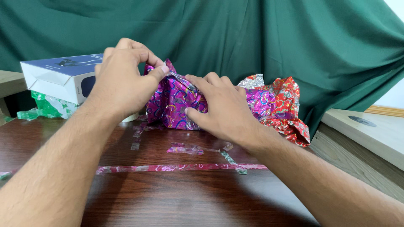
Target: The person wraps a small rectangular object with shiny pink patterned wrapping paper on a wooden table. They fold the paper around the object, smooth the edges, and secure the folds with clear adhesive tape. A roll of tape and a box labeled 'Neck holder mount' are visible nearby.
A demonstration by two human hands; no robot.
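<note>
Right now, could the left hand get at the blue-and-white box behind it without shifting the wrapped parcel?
Probably yes. The left hand pinches foil on the purple parcel, and the box sits just to its left, with nothing visible between them. It would have to release the foil first.

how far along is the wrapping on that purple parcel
Mostly covered: the purple parcel shows shiny paper on its visible front and top, and trimmed scraps, including a long strip, lie on the table. In hand: the left hand pinches a paper corner at the top while the right hand presses the side. Left: that corner is unsecured, and crumpled red paper lies loose behind.
</note>
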